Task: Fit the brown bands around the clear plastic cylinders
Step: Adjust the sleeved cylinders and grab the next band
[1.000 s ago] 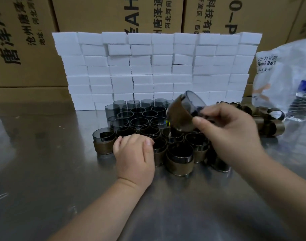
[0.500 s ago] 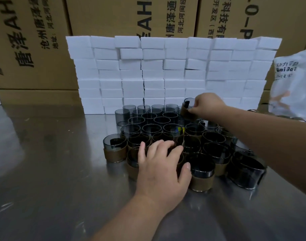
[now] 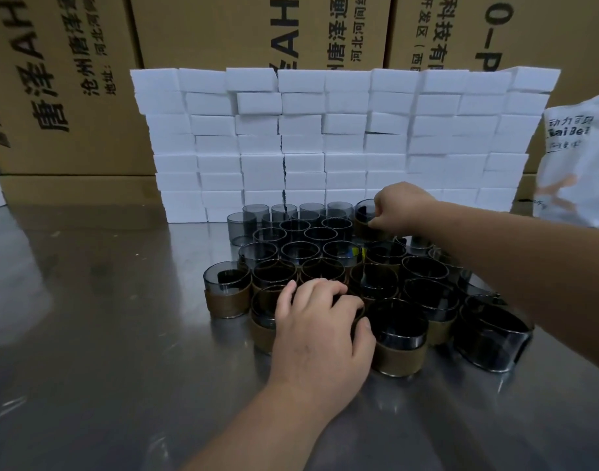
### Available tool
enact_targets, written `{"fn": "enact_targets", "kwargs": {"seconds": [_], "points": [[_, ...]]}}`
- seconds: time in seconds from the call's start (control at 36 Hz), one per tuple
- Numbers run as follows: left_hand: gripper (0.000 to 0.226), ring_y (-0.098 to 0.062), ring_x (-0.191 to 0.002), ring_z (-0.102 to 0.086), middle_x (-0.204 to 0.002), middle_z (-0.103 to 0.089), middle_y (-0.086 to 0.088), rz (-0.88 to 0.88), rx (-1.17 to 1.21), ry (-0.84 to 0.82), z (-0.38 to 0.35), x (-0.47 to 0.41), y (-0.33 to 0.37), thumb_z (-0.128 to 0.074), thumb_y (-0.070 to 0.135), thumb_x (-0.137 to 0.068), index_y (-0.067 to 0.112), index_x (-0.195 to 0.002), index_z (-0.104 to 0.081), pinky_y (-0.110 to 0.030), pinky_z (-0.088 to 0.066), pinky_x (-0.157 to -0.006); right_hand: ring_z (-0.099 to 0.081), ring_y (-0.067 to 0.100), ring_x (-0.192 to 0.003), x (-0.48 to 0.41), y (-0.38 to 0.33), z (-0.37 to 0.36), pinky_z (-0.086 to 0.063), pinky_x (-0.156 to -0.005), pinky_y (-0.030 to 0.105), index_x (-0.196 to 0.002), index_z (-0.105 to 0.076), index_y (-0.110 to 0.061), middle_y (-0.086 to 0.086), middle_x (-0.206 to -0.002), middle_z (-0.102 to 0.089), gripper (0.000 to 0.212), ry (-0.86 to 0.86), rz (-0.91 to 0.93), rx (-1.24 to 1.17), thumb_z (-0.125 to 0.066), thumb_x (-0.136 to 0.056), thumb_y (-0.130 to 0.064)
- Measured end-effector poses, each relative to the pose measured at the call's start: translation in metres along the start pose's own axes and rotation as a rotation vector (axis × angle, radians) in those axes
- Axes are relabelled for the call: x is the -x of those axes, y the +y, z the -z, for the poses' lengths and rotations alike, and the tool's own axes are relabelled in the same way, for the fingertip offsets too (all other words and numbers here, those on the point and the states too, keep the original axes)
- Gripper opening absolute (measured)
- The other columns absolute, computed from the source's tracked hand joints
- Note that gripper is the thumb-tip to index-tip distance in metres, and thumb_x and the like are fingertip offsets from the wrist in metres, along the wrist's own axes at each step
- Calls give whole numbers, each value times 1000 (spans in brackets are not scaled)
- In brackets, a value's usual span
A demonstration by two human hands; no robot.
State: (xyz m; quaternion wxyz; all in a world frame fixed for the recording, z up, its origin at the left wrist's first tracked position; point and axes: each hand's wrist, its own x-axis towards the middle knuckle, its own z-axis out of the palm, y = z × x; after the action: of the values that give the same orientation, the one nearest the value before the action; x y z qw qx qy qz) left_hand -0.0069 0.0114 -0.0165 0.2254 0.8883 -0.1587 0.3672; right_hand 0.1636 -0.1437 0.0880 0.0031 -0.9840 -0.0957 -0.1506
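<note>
A banded cylinder (image 3: 364, 210) is sitting upright at the far right of the cluster, close to the back of the bench (image 3: 104, 334), its brown band (image 3: 360, 226) wrapping its lower half. The right hand (image 3: 405, 207) is reaching over the cluster and gripping it, fingers clamped on its rim and side. The other clear plastic cylinders (image 3: 298, 251) are standing packed together mid-bench, rims touching. The far rows are showing bare, smoky walls and the near rows are wearing bands. The left hand (image 3: 322, 321) is resting on top of the near row, fingers bent down over the rims. Whether they are pinching a cylinder cannot be told.

The bench is shining like brushed metal, reflecting the light in streaks. A wall of white foam blocks (image 3: 325, 141) is standing along its back edge, just behind the cylinders. Printed cardboard boxes (image 3: 70, 79) are rising behind that, and a plastic bag (image 3: 576, 164) is showing at the right edge.
</note>
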Motion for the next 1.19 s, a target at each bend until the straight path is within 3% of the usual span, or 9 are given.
{"fn": "enact_targets", "kwargs": {"seconds": [0.14, 0.28, 0.5, 0.64, 0.72, 0.89, 1.19], "points": [[32, -12, -96, -59, -91, -63, 11, -2, 11, 9, -2, 0, -1, -41, 35, -78, 25, -82, -71, -39, -28, -100, -55, 27, -79, 1, 14, -2, -33, -53, 28, -87, -65, 0, 17, -85, -63, 29, 22, -39, -17, -58, -85, -28], [32, -11, -96, -59, -90, -62, 11, 6, 17, -5, -2, 0, -1, -41, 35, -78, 24, -84, -70, -37, -28, -99, -59, 31, -88, -1, 12, -6, -38, -61, 30, -90, -65, 3, 19, -90, -65, 33, 48, -16, -59, -60, -86, -29], [33, -12, -94, -60, -88, -63, 11, 5, 33, -27, -1, 0, -1, -40, 34, -79, 23, -86, -70, -34, -33, -95, -47, 20, -77, -3, 4, -13, -30, -52, 26, -71, -53, -14, -2, -67, -48, 28, 13, 53, -164, -62, -86, -36], [33, -11, -94, -59, -88, -63, 11, 10, 34, -30, 0, -1, -1, -40, 34, -79, 23, -86, -70, -30, -32, -94, -46, 20, -80, -2, 8, -19, -30, -57, 27, -70, -48, -18, -2, -69, -47, 27, -11, 36, -153, -60, -88, -34], [33, -10, -94, -59, -88, -63, 12, 12, 26, -34, 0, 0, -1, -39, 34, -79, 24, -86, -69, -28, -30, -93, -48, 21, -82, -5, 7, -20, -34, -66, 27, -79, -54, -14, 3, -80, -53, 22, -17, 15, -176, -58, -90, -32], [31, -8, -90, -60, -85, -63, 14, 6, 14, -19, 2, -1, 0, -40, 34, -78, 25, -84, -69, -28, -33, -91, -52, 23, -80, -9, -2, -28, -40, -67, 29, -89, -64, -5, 11, -88, -62, 28, -44, -23, -158, -58, -90, -33], [29, -9, -89, -59, -84, -62, 13, 8, 41, -29, 1, -1, 0, -41, 33, -78, 24, -84, -68, -28, -33, -90, -53, 21, -79, -12, 0, -40, -41, -70, 28, -73, -60, -14, 1, -76, -57, 29, -142, 20, -108, -55, -91, -36]]}}
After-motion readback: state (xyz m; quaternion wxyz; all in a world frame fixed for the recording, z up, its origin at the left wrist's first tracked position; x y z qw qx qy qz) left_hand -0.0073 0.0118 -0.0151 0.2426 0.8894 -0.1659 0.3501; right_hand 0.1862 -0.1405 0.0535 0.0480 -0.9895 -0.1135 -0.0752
